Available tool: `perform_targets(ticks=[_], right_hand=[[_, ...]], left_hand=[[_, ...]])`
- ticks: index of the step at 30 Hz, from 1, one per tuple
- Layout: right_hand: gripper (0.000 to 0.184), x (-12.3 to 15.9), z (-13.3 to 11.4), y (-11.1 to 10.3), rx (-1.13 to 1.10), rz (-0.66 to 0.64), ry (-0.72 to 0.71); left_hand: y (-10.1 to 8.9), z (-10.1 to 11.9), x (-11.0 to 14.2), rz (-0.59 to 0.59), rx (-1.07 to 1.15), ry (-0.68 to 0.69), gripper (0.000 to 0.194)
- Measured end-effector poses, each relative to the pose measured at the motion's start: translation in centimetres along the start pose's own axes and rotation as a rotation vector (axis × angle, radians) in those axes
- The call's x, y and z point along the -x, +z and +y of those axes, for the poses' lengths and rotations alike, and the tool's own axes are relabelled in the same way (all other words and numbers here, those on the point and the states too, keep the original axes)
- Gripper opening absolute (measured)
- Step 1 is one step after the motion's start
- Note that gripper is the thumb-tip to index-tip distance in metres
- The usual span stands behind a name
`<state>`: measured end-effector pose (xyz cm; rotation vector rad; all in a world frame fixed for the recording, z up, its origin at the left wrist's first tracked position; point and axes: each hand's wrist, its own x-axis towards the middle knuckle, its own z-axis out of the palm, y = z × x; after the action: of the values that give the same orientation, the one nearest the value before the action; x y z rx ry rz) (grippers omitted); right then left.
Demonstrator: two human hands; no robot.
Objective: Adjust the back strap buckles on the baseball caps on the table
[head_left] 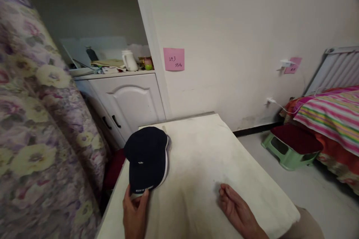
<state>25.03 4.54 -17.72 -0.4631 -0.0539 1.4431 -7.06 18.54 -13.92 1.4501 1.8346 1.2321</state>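
Observation:
A navy baseball cap (147, 153) sits on the left part of the pale table (196, 145), its brim toward me. Small light lettering runs along the brim's front edge, and a small light mark shows on the crown. Along the cap's right side a whitish edge and a greyish patch show; I cannot tell whether they belong to a second cap below. My left hand (135, 209) grips the front of the brim between thumb and fingers. Over the table's right side, my right hand (235, 209) is curled with its fingertips together, and nothing shows in it.
A floral curtain (42, 101) hangs at the left. Behind the table are a white cabinet (131, 101) with a white jug (129, 61) and a wall with a pink note (174, 59). At right, a green stool (291, 147) stands beside a striped bed (333, 115).

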Motion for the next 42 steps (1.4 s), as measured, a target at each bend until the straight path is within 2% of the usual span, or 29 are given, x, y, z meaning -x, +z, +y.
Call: perform_targets(ticks=[12,15,21,26,29,32,37,42], right_hand=[[0.023,-0.2,0.1,0.6,-0.023,0.099,0.014],[0.024,-0.1,0.0,0.7,-0.03,0.083,0.033],[0.02,-0.1,-0.1,0.1,-0.016,0.009,0.018],[0.02,-0.3,0.0,-0.5,0.007,-0.028,0.013],[0.021,-0.3,-0.1,-0.5,0.022,-0.048,0.013],[0.022,-0.3,-0.1,-0.5,0.02,-0.044,0.013],[0.021,-0.1,0.0,-0.1,0.011,-0.055,0.012],[0.02,0.1,0.0,0.4,-0.01,-0.035,0.006]], left_hand=[[-0.2,1.9,0.3,0.003,0.026,-0.058,0.098],[-0.4,2.2,0.6,-0.004,0.078,-0.062,0.1],[-0.5,1.1,2.3,0.021,0.113,-0.067,0.095],[-0.7,-0.3,4.2,-0.016,0.188,-0.049,0.092],[-0.8,-0.8,5.3,-0.087,0.142,-0.02,0.08],[0.0,-0.7,6.7,-0.183,0.071,-0.018,0.069],[3.5,1.1,9.5,-0.371,0.041,0.043,0.058],[6.2,2.3,11.1,-0.564,-0.008,0.192,0.055]])
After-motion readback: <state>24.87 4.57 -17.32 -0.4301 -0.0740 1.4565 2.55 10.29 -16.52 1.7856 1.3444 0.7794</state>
